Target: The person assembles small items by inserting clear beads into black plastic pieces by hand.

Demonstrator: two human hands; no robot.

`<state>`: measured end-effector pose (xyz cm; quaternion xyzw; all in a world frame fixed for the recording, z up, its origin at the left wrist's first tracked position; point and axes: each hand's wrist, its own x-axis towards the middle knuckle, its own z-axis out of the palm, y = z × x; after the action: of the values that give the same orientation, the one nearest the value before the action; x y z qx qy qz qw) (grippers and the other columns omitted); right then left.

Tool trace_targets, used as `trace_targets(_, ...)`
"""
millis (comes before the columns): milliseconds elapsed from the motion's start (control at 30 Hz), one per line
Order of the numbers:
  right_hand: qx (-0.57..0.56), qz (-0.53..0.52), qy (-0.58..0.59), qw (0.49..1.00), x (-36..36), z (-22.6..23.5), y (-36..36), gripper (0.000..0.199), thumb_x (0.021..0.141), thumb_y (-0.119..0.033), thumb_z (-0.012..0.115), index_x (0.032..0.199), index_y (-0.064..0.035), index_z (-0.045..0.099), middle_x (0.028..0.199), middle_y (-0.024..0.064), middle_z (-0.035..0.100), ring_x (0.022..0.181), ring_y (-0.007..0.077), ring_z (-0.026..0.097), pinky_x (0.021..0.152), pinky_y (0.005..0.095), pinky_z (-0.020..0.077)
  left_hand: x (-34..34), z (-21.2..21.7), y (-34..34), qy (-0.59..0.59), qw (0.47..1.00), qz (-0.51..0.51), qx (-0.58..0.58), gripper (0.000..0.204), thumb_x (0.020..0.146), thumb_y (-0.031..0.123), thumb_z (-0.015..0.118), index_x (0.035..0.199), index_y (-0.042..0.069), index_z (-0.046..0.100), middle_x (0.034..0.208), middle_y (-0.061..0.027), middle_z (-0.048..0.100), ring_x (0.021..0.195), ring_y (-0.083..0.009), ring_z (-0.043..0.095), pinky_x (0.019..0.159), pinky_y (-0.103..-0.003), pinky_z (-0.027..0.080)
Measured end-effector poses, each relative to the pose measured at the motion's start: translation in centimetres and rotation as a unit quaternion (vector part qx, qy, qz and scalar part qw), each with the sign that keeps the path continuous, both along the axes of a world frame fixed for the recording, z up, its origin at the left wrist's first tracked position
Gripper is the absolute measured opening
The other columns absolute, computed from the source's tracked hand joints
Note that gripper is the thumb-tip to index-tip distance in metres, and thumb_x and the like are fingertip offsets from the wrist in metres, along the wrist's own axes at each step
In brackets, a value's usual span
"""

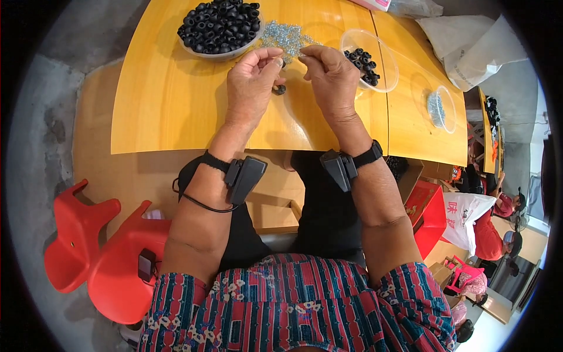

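Note:
My left hand is closed above the yellow table, thumb pressed against the fingertips. A dark bit shows beside its thumb tip, too small to name. Below that thumb, a small round black part shows at the hand's edge; whether it lies on the table or is held I cannot tell. Facing it, my right hand pinches thumb and forefinger together, and what they hold is hidden. The fingertips of both hands are a little apart. Just beyond them spreads a loose pile of small silvery screws.
A clear bowl heaped with black hollow parts stands at far left. Right of my right hand is a clear tub with several black parts; a smaller tub holds silvery pieces. Red chairs stand lower left. People are at far right.

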<state>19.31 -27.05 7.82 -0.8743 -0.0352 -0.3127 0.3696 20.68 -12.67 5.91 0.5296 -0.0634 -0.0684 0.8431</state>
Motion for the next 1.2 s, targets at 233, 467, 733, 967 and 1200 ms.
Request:
trace_targets(233,0.268,0.078,0.138,0.95,-0.6,1.9,0.7,0.01,0.082,-0.004,0.063,0.089,0.0024,0.065,0.075,0.0035,0.063,0.056,0.0086,0.058,0.052,0.02,0.044,0.3,-0.1,0.4,0.036,0.997,-0.034,-0.056,0.021,0.088,0.007,0.057,0.107,0.0,0.06,0.089,-0.0007,0.058,0.075,-0.0051,0.054,0.07,-0.022,0.051)
trace_targets(467,0.366,0.145,0.148,0.907,-2.2,2.2,1.4,0.013,0.087,-0.005,0.055,0.096,0.003,0.059,0.075,0.0067,0.061,0.059,0.0115,0.058,0.055,0.0215,0.0456,0.3,-0.3,1.1,0.079,0.965,-0.1,-0.23,0.024,0.091,0.008,0.053,0.113,-0.001,0.056,0.09,-0.0005,0.056,0.078,-0.007,0.053,0.077,-0.025,0.051)
trace_targets(733,0.34,0.151,0.108,0.922,-2.9,2.0,2.9,0.006,0.088,-0.003,0.055,0.091,0.0025,0.057,0.075,0.0057,0.06,0.057,0.0092,0.057,0.053,0.0209,0.0483,0.0,-0.3,1.5,0.073,0.948,-0.137,-0.277,0.023,0.092,0.012,0.054,0.113,0.001,0.055,0.089,0.0006,0.054,0.079,-0.0071,0.054,0.078,-0.024,0.052)
trace_targets(967,0.242,0.117,0.08,0.96,-2.8,2.6,3.3,0.005,0.085,-0.002,0.059,0.088,0.0017,0.058,0.073,0.0056,0.061,0.057,0.0084,0.057,0.051,0.0216,0.0484,-0.2,-0.1,1.6,0.068,0.95,-0.149,-0.265,0.024,0.09,0.013,0.057,0.112,0.002,0.056,0.088,0.0011,0.054,0.078,-0.0069,0.054,0.078,-0.024,0.051)
trace_targets(1200,0.134,0.085,0.074,0.985,-2.8,3.0,3.5,0.007,0.082,-0.004,0.063,0.087,-0.0005,0.06,0.072,0.0063,0.062,0.055,0.0103,0.058,0.051,0.0222,0.0484,-0.3,-0.3,1.6,0.062,0.954,-0.149,-0.253,0.025,0.09,0.013,0.058,0.112,0.001,0.058,0.094,-0.0013,0.059,0.08,-0.0071,0.055,0.078,-0.024,0.051)
